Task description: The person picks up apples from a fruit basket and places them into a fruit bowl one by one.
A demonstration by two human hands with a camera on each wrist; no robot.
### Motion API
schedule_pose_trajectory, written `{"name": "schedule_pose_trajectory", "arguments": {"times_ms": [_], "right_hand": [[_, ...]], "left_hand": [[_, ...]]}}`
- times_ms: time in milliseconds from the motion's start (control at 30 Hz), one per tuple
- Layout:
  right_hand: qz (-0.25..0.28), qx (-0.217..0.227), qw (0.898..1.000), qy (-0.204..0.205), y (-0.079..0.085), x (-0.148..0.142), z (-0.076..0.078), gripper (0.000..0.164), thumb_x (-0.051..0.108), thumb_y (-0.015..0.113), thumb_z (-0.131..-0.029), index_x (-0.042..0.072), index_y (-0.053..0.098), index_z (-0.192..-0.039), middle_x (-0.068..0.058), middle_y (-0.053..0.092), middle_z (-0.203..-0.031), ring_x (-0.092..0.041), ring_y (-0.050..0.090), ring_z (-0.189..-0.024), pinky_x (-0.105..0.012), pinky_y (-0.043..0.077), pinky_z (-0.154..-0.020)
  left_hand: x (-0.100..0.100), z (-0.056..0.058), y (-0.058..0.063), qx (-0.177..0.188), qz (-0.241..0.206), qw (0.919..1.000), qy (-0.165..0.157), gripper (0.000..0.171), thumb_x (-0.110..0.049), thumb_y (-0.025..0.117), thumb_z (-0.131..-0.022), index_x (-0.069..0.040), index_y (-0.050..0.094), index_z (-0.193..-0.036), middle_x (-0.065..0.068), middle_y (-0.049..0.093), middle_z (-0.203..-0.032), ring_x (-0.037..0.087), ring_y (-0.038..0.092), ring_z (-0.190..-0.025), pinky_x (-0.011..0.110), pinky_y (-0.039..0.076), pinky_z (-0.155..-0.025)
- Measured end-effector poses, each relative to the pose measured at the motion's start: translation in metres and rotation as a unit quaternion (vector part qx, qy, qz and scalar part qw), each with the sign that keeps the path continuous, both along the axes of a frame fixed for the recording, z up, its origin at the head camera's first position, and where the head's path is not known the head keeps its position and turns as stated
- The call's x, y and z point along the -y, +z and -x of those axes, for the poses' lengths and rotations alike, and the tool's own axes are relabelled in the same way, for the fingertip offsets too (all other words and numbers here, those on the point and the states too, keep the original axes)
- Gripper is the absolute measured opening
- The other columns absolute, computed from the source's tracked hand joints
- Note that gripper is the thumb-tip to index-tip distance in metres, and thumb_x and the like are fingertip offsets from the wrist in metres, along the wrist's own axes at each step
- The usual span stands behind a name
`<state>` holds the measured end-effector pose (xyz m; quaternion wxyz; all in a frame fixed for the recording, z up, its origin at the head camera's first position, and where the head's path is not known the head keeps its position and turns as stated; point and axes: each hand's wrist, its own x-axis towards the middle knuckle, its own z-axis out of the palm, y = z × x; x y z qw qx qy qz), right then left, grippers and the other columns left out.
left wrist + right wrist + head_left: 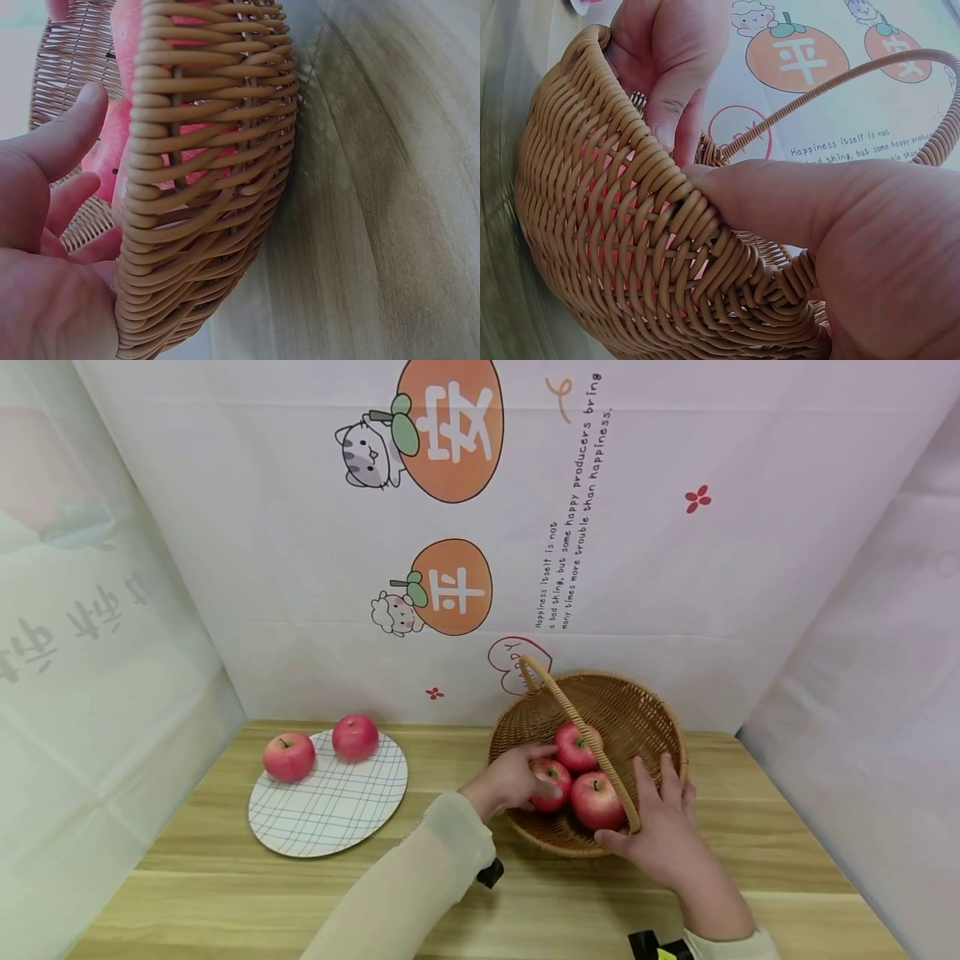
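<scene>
Three red apples lie in a wicker basket with an arched handle. My left hand reaches over the basket's left rim, thumb and forefinger spread about the leftmost apple. In the left wrist view the thumb stands apart from the fingers, and an apple shows just beyond them. My right hand rests on the front right rim by the handle's foot, fingers stretched over the inside. The right wrist view shows its thumb straight along the woven rim.
Left of the basket, a round white plate with blue checks lies on the wooden table. Two more apples, one at its left edge and one at its back, sit on it. A printed white cloth hangs behind.
</scene>
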<state>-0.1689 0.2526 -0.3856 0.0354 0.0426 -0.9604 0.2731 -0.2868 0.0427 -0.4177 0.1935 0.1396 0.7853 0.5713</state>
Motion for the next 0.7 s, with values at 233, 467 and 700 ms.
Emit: {"name": "schedule_pose_trajectory", "arguments": {"times_ms": [233,467,700], "right_hand": [[-0.004,0.002,1.0,-0.002,0.001,0.0008,0.0001,0.12,0.045,0.084,-0.078,-0.005,0.009,-0.156,-0.034,-0.019,-0.155,-0.07,-0.016,-0.129,-0.084,0.015,-0.094],[-0.008,0.001,1.0,-0.003,0.0003,0.0021,0.0001,0.118,0.043,0.084,-0.079,-0.005,0.009,-0.157,-0.033,-0.018,-0.156,-0.07,-0.016,-0.13,-0.084,0.015,-0.095],[-0.004,-0.007,1.0,-0.001,-0.0006,0.0015,0.0002,0.119,0.044,0.084,-0.077,-0.006,0.01,-0.156,-0.034,-0.016,-0.156,-0.07,-0.016,-0.129,-0.084,0.015,-0.095]], "left_hand": [[-0.0004,-0.0008,-0.0002,-0.002,0.019,0.9998,-0.005,0.062,-0.006,0.083,-0.08,-0.021,0.063,-0.137,0.003,0.054,-0.138,0.017,0.062,-0.093,0.039,0.059,-0.065],[-0.0012,-0.007,0.0032,-0.035,0.061,0.9975,-0.006,0.057,-0.004,0.085,-0.077,-0.015,0.068,-0.13,0.005,0.061,-0.13,0.015,0.06,-0.075,0.037,0.057,-0.06],[-0.0035,-0.0085,0.0017,-0.07,0.087,0.9938,-0.006,0.052,-0.001,0.085,-0.076,-0.012,0.071,-0.125,0.004,0.06,-0.129,0.016,0.058,-0.062,0.032,0.055,-0.053]]}}
